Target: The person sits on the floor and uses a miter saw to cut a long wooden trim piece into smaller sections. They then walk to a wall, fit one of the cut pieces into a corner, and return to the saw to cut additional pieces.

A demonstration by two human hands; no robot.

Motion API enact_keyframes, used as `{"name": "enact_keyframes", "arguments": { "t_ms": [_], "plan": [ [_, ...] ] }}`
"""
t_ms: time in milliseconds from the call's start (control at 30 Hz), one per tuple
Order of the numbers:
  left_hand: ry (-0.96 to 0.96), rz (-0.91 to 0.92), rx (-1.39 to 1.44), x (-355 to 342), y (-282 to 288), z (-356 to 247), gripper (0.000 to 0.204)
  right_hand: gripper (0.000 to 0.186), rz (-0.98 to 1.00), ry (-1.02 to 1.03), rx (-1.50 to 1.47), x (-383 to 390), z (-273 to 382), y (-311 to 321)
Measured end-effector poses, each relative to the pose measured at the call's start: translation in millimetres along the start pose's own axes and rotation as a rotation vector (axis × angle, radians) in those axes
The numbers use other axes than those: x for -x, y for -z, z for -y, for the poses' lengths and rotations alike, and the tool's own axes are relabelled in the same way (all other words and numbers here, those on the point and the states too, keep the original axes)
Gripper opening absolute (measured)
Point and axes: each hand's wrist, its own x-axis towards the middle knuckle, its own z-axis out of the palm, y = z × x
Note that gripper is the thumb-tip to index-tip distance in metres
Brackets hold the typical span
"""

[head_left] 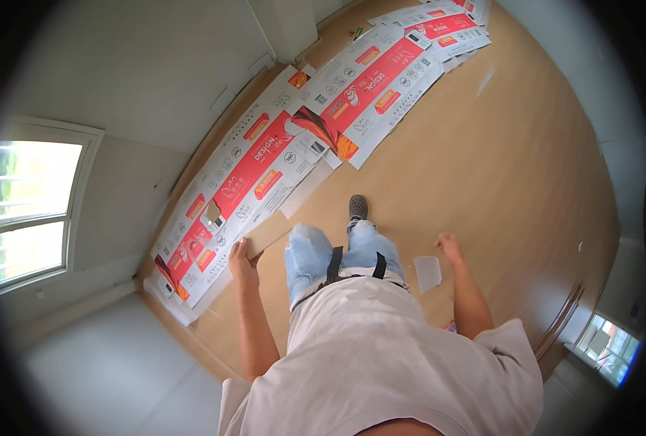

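My left hand [244, 264] is closed on the near end of a flat tan strip [269, 233], which looks like cardboard or thin board. The strip points away to the right, beside the printed flattened cartons [265, 156] on the floor. Out to my right, my right hand [450, 248] hangs with its fingers curled in, and nothing shows in it. Close to that hand is a translucent white sheet [428, 274], which appears to lie on the floor.
The flattened cartons run along the left wall up to a wall corner [286, 51]. The wood-look floor [482, 167] stretches to the right. A window [29, 207] is at the left, and another window [606, 349] at the lower right. One grey clog [358, 207] shows ahead of my legs.
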Motion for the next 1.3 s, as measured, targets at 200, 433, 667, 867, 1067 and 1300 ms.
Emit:
{"name": "enact_keyframes", "arguments": {
  "t_ms": [200,433,667,867,1067,1300],
  "plan": [
    [-0.015,-0.056,0.043,-18.1,-26.0,-3.6,0.028,0.019,-0.135,0.036,-0.141,-109.6,164.0,94.4],
    [0.027,0.049,-0.011,-72.3,-91.8,-18.3,0.028,0.025,-0.082,0.120,0.186,-139.2,131.0,65.7],
    [0.031,0.163,-0.058,-116.5,-151.6,-65.5,0.032,0.023,0.324,-0.190,0.136,-8.8,52.6,-21.1],
    [0.029,0.206,-0.050,-155.5,-175.5,-103.1,0.032,0.015,0.322,-0.301,0.072,3.8,69.6,-35.0],
    [0.051,0.171,-0.061,-176.7,-188.5,-120.1,0.029,0.014,0.092,-0.385,-0.111,-91.8,146.8,-43.8],
    [0.038,0.227,-0.045,-236.4,-204.0,-117.8,0.024,0.027,0.146,-0.057,-0.105,-180.1,313.8,-73.2]
  ]
}}
